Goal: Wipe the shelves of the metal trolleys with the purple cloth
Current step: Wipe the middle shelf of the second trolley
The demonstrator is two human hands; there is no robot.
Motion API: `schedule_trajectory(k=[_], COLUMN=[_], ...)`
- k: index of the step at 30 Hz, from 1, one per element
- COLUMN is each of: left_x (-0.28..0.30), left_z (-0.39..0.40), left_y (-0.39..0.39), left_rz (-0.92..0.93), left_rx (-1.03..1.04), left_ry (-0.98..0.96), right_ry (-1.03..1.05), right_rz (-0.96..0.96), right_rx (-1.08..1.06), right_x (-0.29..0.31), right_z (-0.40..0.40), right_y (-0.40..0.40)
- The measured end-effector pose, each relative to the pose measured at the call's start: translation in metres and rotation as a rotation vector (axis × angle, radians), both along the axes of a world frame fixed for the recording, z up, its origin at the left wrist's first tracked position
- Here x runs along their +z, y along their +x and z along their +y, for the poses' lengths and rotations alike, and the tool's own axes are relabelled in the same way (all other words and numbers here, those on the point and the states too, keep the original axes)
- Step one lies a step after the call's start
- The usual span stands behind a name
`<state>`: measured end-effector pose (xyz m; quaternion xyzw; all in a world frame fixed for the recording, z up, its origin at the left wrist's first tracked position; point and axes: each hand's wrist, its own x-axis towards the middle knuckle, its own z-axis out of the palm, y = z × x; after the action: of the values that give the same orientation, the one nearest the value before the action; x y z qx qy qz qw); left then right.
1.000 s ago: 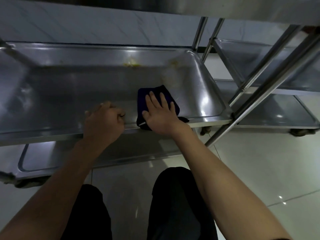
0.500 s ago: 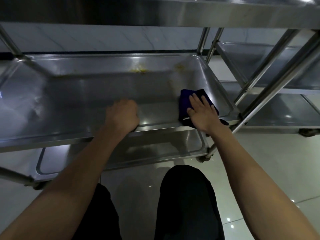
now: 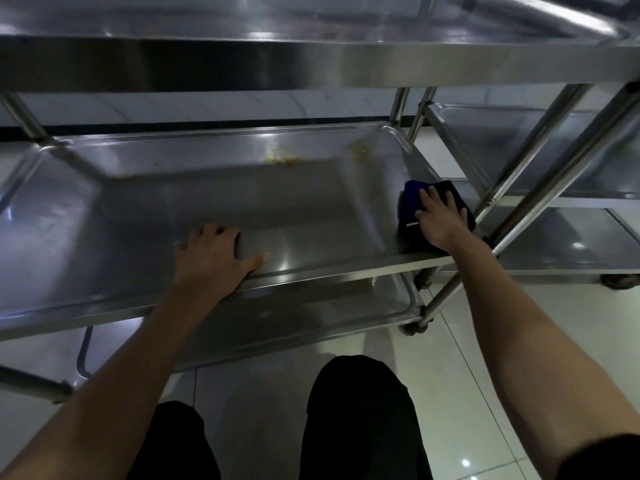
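From the head camera we see our right hand (image 3: 437, 221) pressing flat, fingers spread, on the purple cloth (image 3: 408, 209), which lies under our palm at the right end of the trolley's middle shelf (image 3: 138, 209). Well to the left of that hand, our left hand (image 3: 213, 258) rests on the shelf's front edge, fingers curled over it. Beyond the cloth, yellowish stains (image 3: 280, 157) mark the far wall
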<state>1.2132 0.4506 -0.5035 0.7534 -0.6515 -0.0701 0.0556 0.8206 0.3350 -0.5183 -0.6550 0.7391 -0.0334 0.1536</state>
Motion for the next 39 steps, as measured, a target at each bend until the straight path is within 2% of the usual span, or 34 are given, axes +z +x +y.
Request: schedule_trajectory(k=[6, 17, 22, 30, 35, 39], left_x=[-0.006, -0.017, -0.017, -0.017, -0.008, 0.004], left_z=[-0.003, -0.001, 0.010, 0.017, 0.005, -0.021], left_y=[0.005, 0.024, 0.036, 0.040, 0.033, -0.010], left_rz=[0.010, -0.008, -0.041, -0.004, 0.002, 0.022], left_rx=[0.009, -0.029, -0.041, -0.030, -0.012, -0.129], left_ry=[-0.050, -0.054, -0.063, -0.051, -0.030, -0.105], right_ry=[0.057, 0.013, 0.008, -0.025, -0.009, -0.025], right_rz=[0.029, -0.026, -0.079, -0.105, -0.082, -0.052], right_rx=[0.092, 0.535, 0.649, 0.600, 0.473, 0.419], right_x=[-0.007, -0.014, -0.014, -0.011, -0.010, -0.015], right_z=[-0.016, -0.001, 0.007, 0.013, -0.004, -0.017], right_y=[0.042, 0.254, 0.308, 0.290, 0.223, 0.173])
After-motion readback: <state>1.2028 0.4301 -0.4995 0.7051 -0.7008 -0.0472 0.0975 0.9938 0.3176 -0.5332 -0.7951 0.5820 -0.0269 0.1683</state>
